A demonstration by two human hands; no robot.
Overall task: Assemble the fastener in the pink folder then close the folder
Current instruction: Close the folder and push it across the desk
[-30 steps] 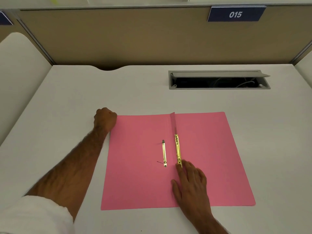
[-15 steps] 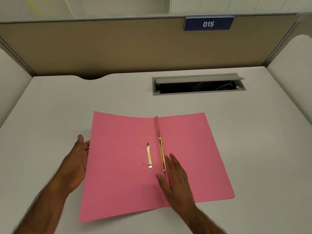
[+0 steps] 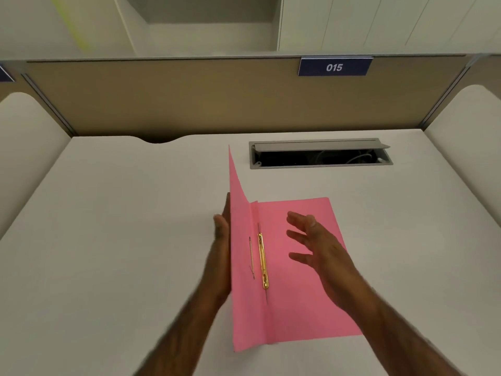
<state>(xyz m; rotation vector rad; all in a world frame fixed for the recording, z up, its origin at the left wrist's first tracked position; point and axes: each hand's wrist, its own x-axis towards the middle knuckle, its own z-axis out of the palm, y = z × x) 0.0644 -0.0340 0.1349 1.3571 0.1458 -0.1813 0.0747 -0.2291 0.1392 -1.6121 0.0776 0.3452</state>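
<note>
The pink folder [image 3: 298, 267] lies on the pale, matte desk [image 3: 122, 240], just in front of the grey cable slot [image 3: 320, 154]. Its right cover rests flat, a thin smooth card rectangle; its left cover [image 3: 240, 240] stands nearly upright from the spine crease. A shiny gold metal fastener bar [image 3: 262, 260], long and narrow, sits along the spine on the flat cover, and a second slim gold strip [image 3: 251, 255] shows on the raised cover. The left hand [image 3: 222, 253] presses flat against that cover's outer face, fingers straight, grip not closed around anything. The right hand [image 3: 317, 245] hovers above the flat cover, fingers spread, grip empty.
</note>
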